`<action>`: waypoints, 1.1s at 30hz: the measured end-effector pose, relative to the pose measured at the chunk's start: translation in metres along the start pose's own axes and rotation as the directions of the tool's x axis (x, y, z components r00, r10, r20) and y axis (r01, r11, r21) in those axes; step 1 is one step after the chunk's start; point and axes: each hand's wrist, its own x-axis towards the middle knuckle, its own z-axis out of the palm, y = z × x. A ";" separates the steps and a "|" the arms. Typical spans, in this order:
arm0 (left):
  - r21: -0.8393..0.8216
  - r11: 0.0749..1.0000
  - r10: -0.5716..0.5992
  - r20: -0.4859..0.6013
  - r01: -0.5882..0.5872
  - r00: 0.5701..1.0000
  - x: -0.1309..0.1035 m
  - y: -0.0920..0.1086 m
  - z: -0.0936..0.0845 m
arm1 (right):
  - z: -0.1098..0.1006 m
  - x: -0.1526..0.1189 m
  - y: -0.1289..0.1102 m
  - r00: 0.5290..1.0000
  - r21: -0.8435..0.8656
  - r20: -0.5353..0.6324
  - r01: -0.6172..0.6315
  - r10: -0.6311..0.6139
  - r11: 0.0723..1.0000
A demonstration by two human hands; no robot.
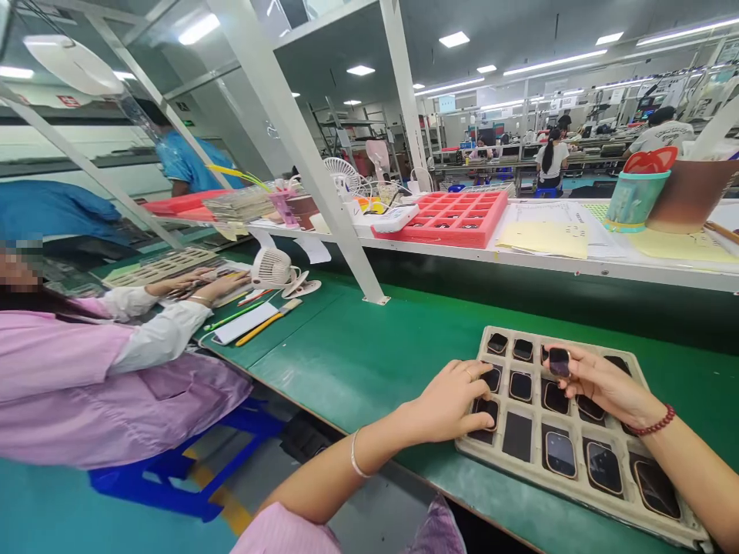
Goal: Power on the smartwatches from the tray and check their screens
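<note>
A beige compartment tray lies on the green bench, holding several dark square watch-like pieces with gold rims. My left hand is over the tray's left side, its thumb and fingers closed around the edges of one such piece in a left compartment. Between the thumb and fingers of my right hand, one small dark square piece is held up above the back rows. One front-row compartment near my left hand shows only a flat dark bottom.
On the shelf beyond stand a red divided tray, papers and a teal cup. A white fan and a brush are left. A person in pink handles pieces at the far left.
</note>
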 end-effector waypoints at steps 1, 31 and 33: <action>-0.005 1.000 -0.007 0.007 0.007 1.000 0.000 -0.001 0.000 | 0.000 -0.003 0.002 1.000 -0.009 -0.007 -0.006 0.006 1.000; -0.985 -0.130 -0.120 0.127 0.112 0.985 0.137 -0.001 0.035 | 0.000 -0.005 0.007 0.990 0.102 -0.090 0.121 -0.112 0.987; -0.981 -0.158 -0.063 0.121 0.109 0.991 0.136 -0.006 0.039 | -0.001 -0.005 0.005 0.986 0.130 -0.114 0.136 -0.121 0.982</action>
